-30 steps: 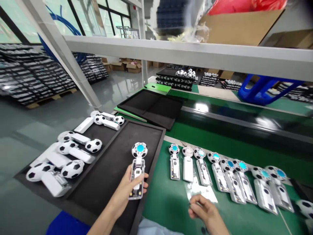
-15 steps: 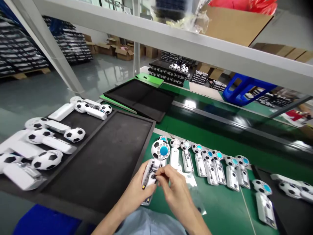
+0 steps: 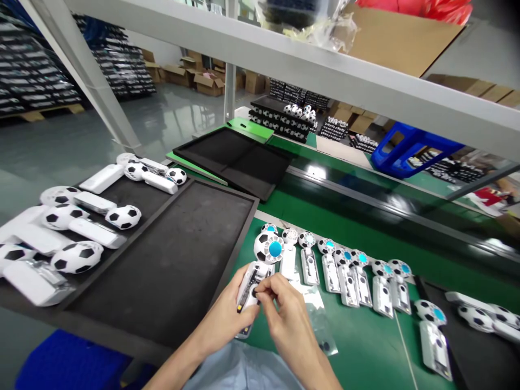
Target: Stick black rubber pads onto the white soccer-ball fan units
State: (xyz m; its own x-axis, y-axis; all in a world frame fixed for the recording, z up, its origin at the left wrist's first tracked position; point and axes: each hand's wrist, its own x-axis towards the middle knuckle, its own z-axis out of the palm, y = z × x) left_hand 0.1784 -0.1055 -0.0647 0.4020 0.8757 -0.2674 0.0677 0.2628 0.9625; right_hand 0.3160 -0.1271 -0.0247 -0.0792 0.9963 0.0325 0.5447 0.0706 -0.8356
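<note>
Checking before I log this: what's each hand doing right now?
Left hand: closed, holding a black-and-white football-patterned handheld fan with a clear body.
Right hand: closed, pinching that fan's body.

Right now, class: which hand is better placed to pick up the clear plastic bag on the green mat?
Probably the right hand: it sits closer to the clear plastic bag, with only its fingers on the football-headed handheld fan, while the left hand grips the fan's body and lies further away.

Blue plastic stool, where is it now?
In the head view it's upper right: the blue plastic stool sits beyond the green workbench, just below the white shelf beam.
</note>
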